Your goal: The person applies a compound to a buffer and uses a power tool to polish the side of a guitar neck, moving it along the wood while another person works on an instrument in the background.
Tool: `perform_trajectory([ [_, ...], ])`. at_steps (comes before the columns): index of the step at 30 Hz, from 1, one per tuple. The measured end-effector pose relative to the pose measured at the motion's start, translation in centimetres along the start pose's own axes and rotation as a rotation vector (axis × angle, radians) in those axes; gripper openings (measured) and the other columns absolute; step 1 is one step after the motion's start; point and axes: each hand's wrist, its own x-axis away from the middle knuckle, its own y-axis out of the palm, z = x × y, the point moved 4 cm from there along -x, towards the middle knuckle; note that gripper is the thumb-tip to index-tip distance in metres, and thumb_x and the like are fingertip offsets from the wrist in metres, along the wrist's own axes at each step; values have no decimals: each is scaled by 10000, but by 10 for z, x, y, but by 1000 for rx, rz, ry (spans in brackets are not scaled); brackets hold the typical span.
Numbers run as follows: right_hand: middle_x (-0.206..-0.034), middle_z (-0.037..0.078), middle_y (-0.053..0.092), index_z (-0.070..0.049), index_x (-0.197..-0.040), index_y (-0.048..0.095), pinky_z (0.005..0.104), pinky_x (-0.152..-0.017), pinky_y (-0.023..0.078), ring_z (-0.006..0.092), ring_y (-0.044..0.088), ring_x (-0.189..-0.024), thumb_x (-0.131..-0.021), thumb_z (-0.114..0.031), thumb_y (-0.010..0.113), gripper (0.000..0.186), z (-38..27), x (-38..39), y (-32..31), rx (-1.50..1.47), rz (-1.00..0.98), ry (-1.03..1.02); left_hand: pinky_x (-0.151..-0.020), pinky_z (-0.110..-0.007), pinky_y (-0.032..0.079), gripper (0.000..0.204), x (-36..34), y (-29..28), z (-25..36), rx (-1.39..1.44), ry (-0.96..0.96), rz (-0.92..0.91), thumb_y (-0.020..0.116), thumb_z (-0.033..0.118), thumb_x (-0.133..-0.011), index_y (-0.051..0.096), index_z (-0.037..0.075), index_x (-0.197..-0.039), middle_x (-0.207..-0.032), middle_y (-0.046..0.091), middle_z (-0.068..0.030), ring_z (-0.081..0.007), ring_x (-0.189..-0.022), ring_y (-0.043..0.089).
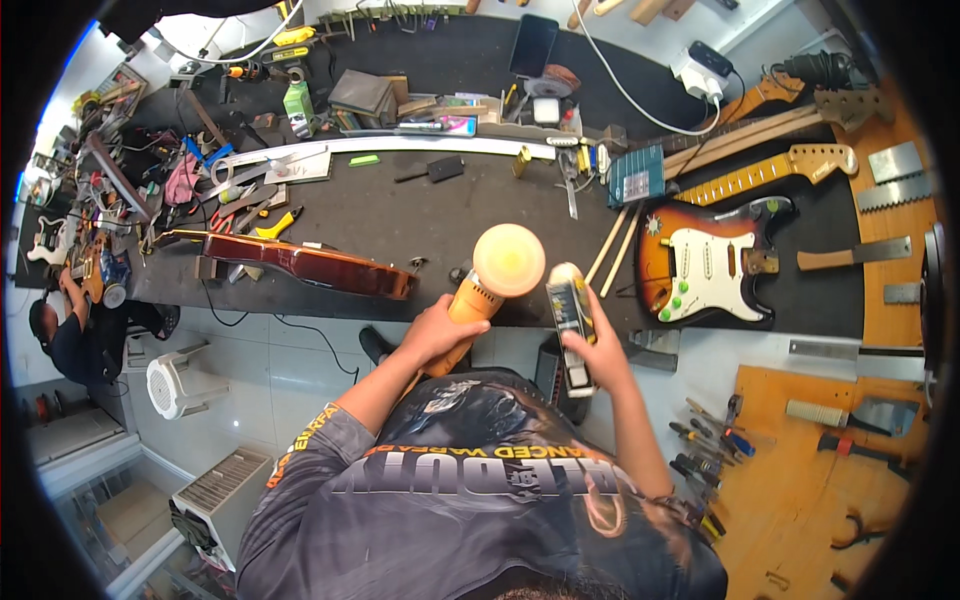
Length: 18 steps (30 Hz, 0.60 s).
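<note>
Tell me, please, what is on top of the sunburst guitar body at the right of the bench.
A white pickguard with small green spots lies on the sunburst guitar body; whatever the pickguard covers cannot be seen.

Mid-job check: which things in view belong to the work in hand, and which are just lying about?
In use, it seems:
- power tool, in the left hand
- pack, in the right hand

Apparently lying about:
- phone
- green bottle
- sticks
- stool

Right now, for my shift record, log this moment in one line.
left hand: grips orange power tool | right hand: holds dark container | bench: sunburst guitar, red-brown guitar
</note>
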Motion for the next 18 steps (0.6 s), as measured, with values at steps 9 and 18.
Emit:
perform_trajectory([
  [9,-1270,87,662,-78,-1448,497,370,-1018,568,213,679,-1155,-810,-9,891,753,47,-9,-1,-476,238,-27,-1053,-464,557,969,-3,2,-4,-34,6,4,878,658,-777,599,1,-1431,-1299,759,-253,-394,-1226,737],
  [18,-1303,70,599,-62,-1450,475,356,-1032,543,195,626,-1205,-820,23,902,766,53,-110,-29,-383,422,-332,-1128,-492,523,1128,-1,5,13,-155,120,120,919,601,-744,415,78,-1607,-1494,634,-262,-422,-1354,654],
])
